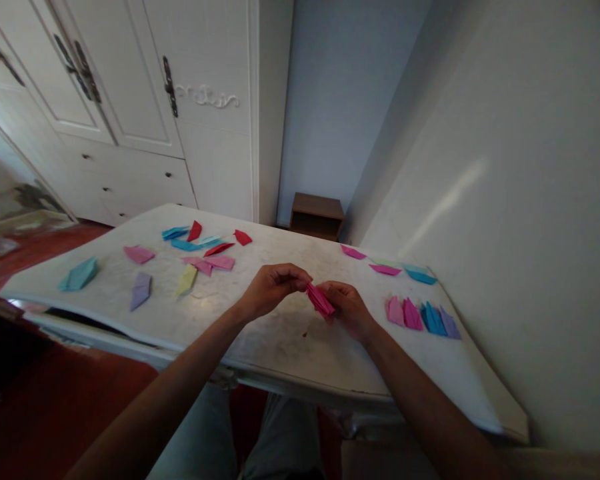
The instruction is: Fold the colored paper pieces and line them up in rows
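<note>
Between my two hands, above the middle of the white table (275,340), is a bright pink folded paper piece (321,300) with several pleat-like layers. My left hand (275,288) pinches its upper left end with thumb and fingertips. On its right side my right hand (347,307) grips it, with some fingers hidden behind the paper. To the right, upright-looking folded papers stand in a row: light pink (395,311), magenta (412,315), blue (433,319) and lilac (449,323). Behind them lie a magenta folded paper (385,269) and a blue one (420,274).
Scattered on the table's left are more folded papers, including teal (79,275), lilac (141,291), yellow (186,281) and red (243,237). A white wardrobe (220,147) stands behind, a brown box-like stand (317,207) beyond the far edge, and a wall (520,220) along the right.
</note>
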`<state>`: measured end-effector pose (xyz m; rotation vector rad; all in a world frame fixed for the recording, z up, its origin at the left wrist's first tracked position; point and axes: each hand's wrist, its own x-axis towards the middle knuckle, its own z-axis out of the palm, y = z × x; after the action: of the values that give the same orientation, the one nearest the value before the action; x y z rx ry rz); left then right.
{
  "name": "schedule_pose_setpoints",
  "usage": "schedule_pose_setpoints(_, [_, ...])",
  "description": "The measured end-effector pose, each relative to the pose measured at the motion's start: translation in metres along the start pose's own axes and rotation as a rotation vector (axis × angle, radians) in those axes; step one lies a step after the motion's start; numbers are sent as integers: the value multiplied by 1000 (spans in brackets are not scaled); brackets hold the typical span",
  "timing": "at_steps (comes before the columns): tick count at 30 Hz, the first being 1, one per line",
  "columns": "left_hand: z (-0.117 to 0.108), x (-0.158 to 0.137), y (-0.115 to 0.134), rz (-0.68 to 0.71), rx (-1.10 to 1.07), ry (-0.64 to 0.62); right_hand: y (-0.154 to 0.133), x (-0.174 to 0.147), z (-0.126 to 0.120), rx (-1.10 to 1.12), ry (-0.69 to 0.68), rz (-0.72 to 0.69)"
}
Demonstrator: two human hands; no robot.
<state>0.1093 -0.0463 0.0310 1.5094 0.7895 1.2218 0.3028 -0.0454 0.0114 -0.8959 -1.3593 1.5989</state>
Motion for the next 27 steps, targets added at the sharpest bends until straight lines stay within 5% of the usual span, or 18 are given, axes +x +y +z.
schedule_pose_setpoints(9, [0,0,-9,6,36,100,-2,2,-4,69,28,43])
schedule_pose_setpoints(15, [4,0,-10,-140,-150,158,0,8,-4,70,173,-25])
schedule_pose_setpoints(20, [15,0,-10,-227,15,88,1,10,-6,98,197,-62])
schedule_pose_setpoints(27, [24,9,-4,-180,25,215,0,10,-6,111,227,-88])
